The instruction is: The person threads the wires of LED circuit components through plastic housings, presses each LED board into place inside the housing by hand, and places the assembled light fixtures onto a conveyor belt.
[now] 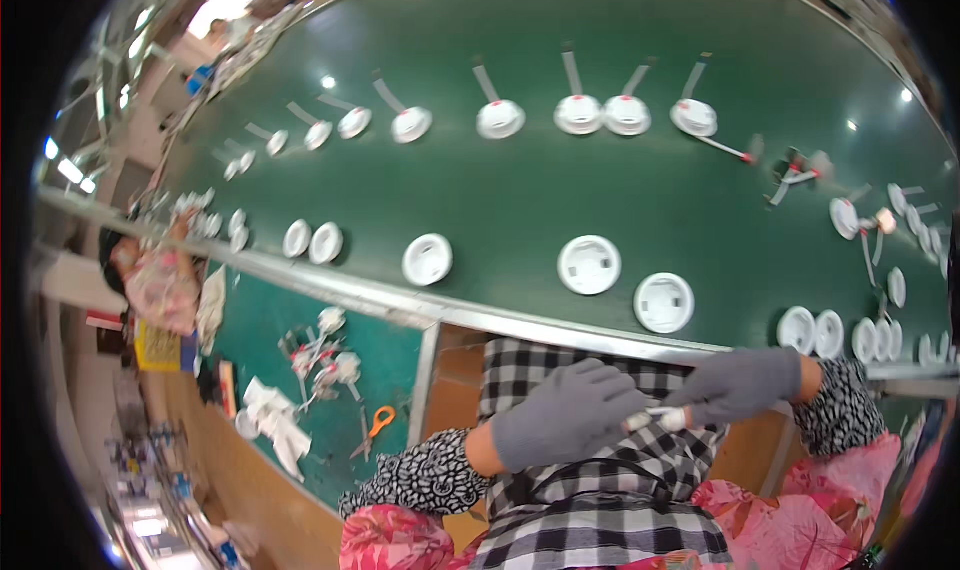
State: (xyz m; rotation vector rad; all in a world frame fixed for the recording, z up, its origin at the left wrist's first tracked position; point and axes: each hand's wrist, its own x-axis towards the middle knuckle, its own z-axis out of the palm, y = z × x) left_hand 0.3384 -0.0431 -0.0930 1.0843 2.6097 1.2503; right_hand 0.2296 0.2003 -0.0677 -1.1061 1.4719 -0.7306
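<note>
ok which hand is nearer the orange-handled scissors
Left. The left hand is to the right of the scissors; the right hand is farther off, further to the right.

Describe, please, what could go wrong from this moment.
The white round part close to the metal edge could be knocked off if the gloved right hand sweeps forward. The orange-handled scissors, lying loose beside the jumbled pieces, might prick someone who reaches there without looking.
</note>
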